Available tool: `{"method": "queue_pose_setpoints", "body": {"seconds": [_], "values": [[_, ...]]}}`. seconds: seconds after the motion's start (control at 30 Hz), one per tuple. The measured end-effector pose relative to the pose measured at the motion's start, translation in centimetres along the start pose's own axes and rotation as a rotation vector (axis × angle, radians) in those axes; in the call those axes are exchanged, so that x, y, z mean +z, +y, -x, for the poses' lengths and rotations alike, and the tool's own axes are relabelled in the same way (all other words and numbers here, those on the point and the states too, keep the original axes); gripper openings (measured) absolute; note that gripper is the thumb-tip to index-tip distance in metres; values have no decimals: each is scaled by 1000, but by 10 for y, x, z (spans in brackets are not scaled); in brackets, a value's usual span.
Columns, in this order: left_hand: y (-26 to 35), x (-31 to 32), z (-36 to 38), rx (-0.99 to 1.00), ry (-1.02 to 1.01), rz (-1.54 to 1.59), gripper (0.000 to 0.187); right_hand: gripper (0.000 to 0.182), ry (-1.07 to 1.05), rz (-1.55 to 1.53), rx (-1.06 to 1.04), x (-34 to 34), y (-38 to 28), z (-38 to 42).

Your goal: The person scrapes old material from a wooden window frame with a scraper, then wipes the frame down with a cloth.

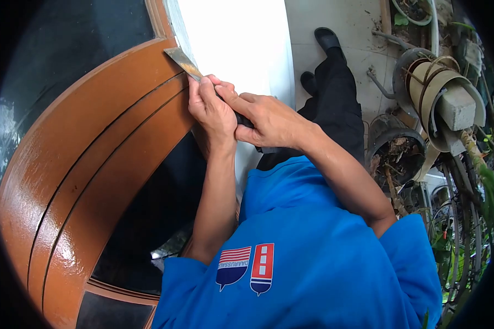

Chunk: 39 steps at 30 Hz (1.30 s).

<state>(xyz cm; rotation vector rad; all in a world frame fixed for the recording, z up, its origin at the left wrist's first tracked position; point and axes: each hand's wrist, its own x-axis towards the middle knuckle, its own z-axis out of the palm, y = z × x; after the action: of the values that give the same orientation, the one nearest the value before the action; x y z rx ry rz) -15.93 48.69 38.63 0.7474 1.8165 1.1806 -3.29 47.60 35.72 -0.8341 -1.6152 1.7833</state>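
A scraper point(184, 62) with a flat, stained metal blade and a dark handle points up and to the left. My right hand point(271, 118) is closed around the handle, its thumb on the near side. Close by, my left hand point(211, 112) grips the tool at the base of the blade, fingers pressed together. The blade's tip lies over the glossy brown wooden frame point(110, 104), near its corner beside a white panel point(233, 38). Most of the handle is hidden by my hands.
Dark glass point(77, 49) fills the frame's upper left. On the right, stacked pots point(422, 82), a concrete block point(457, 107), a dark pot point(395, 145) and plants crowd the tiled floor point(362, 27). My feet point(326, 38) are at the top.
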Motion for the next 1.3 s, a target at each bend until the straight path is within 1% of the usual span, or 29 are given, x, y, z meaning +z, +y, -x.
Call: {"method": "queue_pose_setpoints", "body": {"seconds": [0.03,0.13,0.23,0.3,0.43,0.5,0.6,0.7,0.83,1.03,1.13,1.3], "values": [[0,-1,-1,4,-1,1,14,81,13,-2,-8,2,1,2],[-2,-2,1,3,-11,18,13,82,-72,4,25,-4,2,-2],[-3,-4,4,-19,-5,6,14,82,-2,1,-1,4,1,2],[-5,-9,7,-26,7,-33,14,81,-14,6,22,8,0,6],[-3,-12,-4,-18,-40,-4,15,81,37,26,0,9,-1,-4],[1,-10,-14,15,-47,36,17,81,25,29,-2,6,-1,-8],[2,-8,-5,-29,-48,-2,16,82,14,5,1,6,-1,-4],[1,-3,2,-24,5,20,15,83,-4,1,21,6,1,-2],[-1,-7,3,-8,-8,21,15,83,-33,19,53,8,-1,-1],[-3,-13,3,-23,-33,-4,16,83,14,26,46,15,-2,0],[-2,-14,0,0,-29,1,16,83,-31,37,50,12,-1,-2],[-6,-20,8,-26,-42,0,16,83,2,10,57,21,-4,9]]}}
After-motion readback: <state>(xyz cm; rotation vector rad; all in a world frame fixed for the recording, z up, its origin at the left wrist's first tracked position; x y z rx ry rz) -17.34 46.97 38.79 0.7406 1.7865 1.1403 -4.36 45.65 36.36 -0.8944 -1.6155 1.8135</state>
